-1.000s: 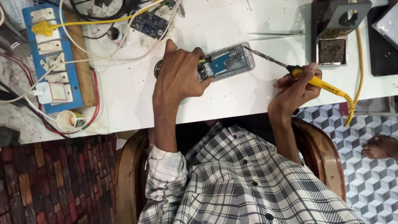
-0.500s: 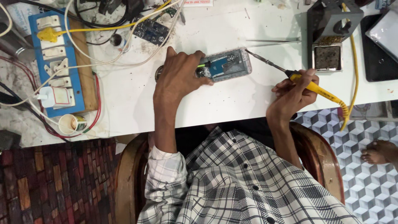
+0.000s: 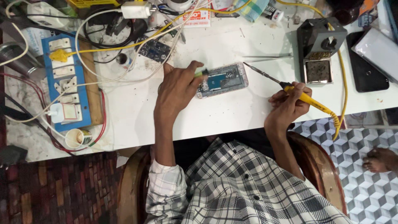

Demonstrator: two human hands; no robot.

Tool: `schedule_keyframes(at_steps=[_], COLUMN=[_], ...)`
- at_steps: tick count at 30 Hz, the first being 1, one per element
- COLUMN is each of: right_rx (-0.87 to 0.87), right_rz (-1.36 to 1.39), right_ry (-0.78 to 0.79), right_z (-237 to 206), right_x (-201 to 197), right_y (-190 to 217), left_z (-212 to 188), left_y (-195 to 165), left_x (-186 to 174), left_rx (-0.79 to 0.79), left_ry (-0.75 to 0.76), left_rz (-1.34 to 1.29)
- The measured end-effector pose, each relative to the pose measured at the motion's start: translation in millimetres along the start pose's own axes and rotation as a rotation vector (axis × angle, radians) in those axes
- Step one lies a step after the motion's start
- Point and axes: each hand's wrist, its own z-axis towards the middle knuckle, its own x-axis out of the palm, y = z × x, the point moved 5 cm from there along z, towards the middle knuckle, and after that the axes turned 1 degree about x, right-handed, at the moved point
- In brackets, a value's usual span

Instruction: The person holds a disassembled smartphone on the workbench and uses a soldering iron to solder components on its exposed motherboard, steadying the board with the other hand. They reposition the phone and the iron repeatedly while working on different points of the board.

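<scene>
White worktable [image 3: 137, 120] (cables everywhere): left hand [image 3: 176, 89] pins the opened phone [image 3: 224, 79], fingers closed on a small green tool; right hand [image 3: 286, 105] grips the soldering iron [image 3: 290, 89], tip just clear of the board, so the soldering looks unfinished.

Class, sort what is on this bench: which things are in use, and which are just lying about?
In use:
left hand steadying the opened phone
right hand holding the yellow soldering iron

Lying about:
blue power strip
soldering iron stand
black phone
tweezers
</scene>
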Motion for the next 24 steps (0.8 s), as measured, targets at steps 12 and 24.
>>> schedule_keyframes(at_steps=[12, 24], right_rx=[-0.016, 0.053], right_rz=[0.011, -0.026], right_ry=[0.006, -0.045], right_z=[-1.3, 1.1], right_x=[-5.3, -3.9], right_y=[-2.8, -1.8], left_z=[-13.4, -5.8], left_y=[-3.1, 17.8], left_x=[16.0, 46.5], left_rx=[0.212, 0.045], left_ry=[-0.337, -0.315], left_rz=[-0.940, -0.624])
